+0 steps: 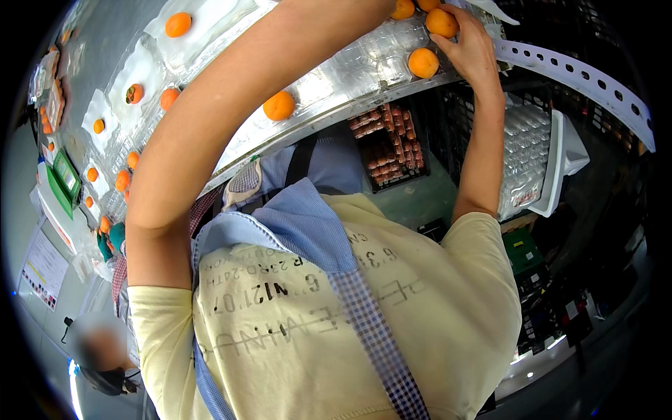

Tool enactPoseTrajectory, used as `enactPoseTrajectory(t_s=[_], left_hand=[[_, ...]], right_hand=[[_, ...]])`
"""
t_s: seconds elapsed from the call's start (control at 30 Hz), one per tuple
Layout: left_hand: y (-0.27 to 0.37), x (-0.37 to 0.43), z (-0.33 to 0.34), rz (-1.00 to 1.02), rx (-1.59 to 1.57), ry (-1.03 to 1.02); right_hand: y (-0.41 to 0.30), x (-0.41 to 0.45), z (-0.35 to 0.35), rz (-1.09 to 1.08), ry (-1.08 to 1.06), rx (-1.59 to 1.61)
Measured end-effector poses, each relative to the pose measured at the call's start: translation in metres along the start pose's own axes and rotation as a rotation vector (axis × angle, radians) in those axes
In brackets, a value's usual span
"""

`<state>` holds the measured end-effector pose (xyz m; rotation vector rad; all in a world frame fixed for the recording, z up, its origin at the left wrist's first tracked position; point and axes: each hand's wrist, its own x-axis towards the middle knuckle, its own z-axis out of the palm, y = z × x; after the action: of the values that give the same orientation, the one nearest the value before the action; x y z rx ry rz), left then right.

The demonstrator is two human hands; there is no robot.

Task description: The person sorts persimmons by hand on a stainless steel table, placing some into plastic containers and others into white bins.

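My right hand (470, 52) has its thumb and fingers around an orange persimmon (441, 23) over the clear plastic trays (362, 60). Another persimmon (423, 63) lies just below it on the trays, beside the metal table edge. Two more persimmons (402, 9) sit at the top edge, close to my fingers. My left forearm (262, 58) reaches across the table to the top of the picture, and the left hand is out of view. A persimmon (279, 106) lies beneath that forearm. Farther left, one persimmon (178, 24) rests on white wrapping.
A black crate (401, 181) of packed red items stands below the table. On the right are stacked clear plastic containers (525, 152), a white bin (548, 178) and a white perforated strip (588, 68). A co-worker's green-gloved hand (105, 247) and a green-cased device (67, 176) are at far left.
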<state>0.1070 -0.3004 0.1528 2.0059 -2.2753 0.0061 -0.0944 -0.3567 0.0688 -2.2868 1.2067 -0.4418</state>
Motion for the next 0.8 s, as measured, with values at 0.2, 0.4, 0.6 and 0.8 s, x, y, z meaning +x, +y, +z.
enactPoseTrajectory(t_s=[0.2,0.4,0.6,0.8], left_hand=[[0.0,-0.002,0.004,0.026,-0.011,0.073],[-0.001,-0.001,0.004,0.027,-0.015,0.079],[-0.002,-0.003,0.007,0.05,-0.043,0.156],[-0.003,-0.002,0.007,0.029,-0.05,0.122]], right_hand=[[0.001,0.005,-0.005,0.0,-0.094,-0.072],[0.029,0.001,0.012,-0.045,-0.049,-0.148],[-0.014,0.014,0.004,-0.136,0.037,0.004],[0.02,0.011,0.015,-0.036,-0.023,-0.19]])
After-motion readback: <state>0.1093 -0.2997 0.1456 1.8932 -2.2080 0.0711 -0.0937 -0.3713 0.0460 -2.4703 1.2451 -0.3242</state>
